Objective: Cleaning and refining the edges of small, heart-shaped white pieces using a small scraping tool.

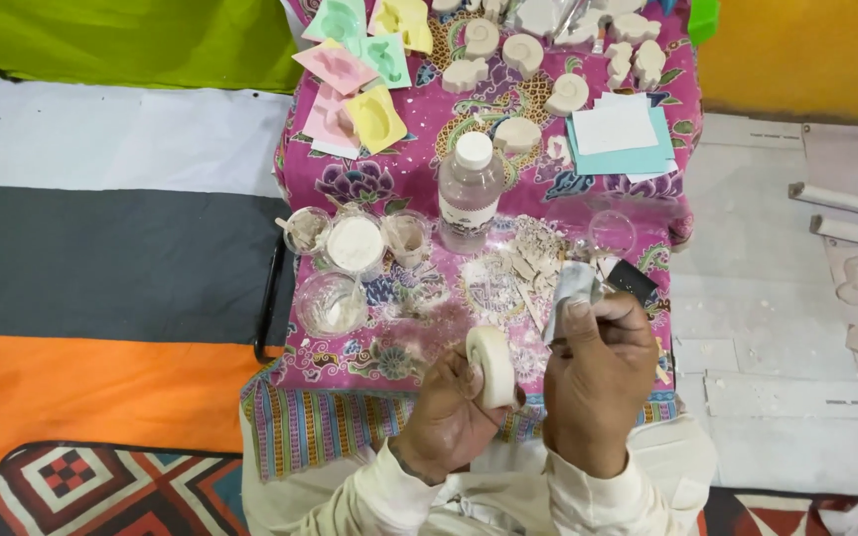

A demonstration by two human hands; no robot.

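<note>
A: Going from the left, what sits on the table (638, 174)?

B: Pastel moulds (355, 74), then small plastic cups (355, 243) of white mix, then a clear bottle (469, 184).

A: And the hands?

B: The left hand (449, 412) pinches a white spiral cast (494, 365) upright by its rim, just above the table's near edge. The right hand (598, 377) is closed around a crumpled grey sheet (573, 288), beside the cast.

A: What would make the rubbing go well?

B: Probably light strokes, with the cast turned steadily.
</note>
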